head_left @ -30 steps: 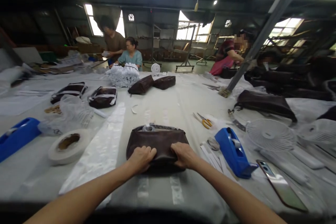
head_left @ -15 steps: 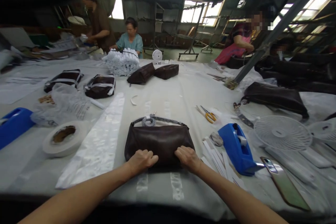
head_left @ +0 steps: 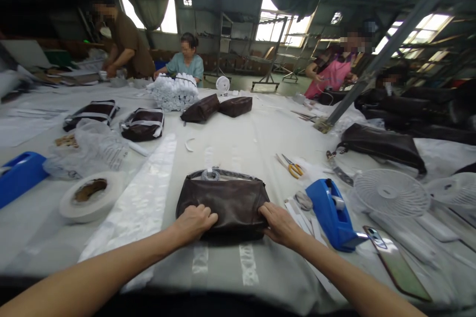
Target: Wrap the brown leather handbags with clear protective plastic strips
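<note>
A dark brown leather handbag (head_left: pixel 230 203) lies in front of me, its strap (head_left: pixel 245 174) along the far edge. Some grey wrapped material (head_left: pixel 210 174) sits at the strap's left part. My left hand (head_left: pixel 197 220) is closed on the bag's near left side, knuckles up. At the near right corner, my right hand (head_left: pixel 278 223) grips the bag too, fingers curled over its edge. The fingertips of both hands are partly hidden.
Right of the bag are a blue tape dispenser (head_left: pixel 330 213), yellow-handled scissors (head_left: pixel 293 167), a phone (head_left: pixel 399 265) and a white fan (head_left: pixel 390 192). To the left lie a tape roll (head_left: pixel 89 198) and plastic sheeting (head_left: pixel 145 193). Several co-workers stand or sit beyond the table.
My right hand has shifted right, to the bag's side. My left hand has moved slightly left and up. Co-workers in the background have changed posture, and the view has shifted a little.
</note>
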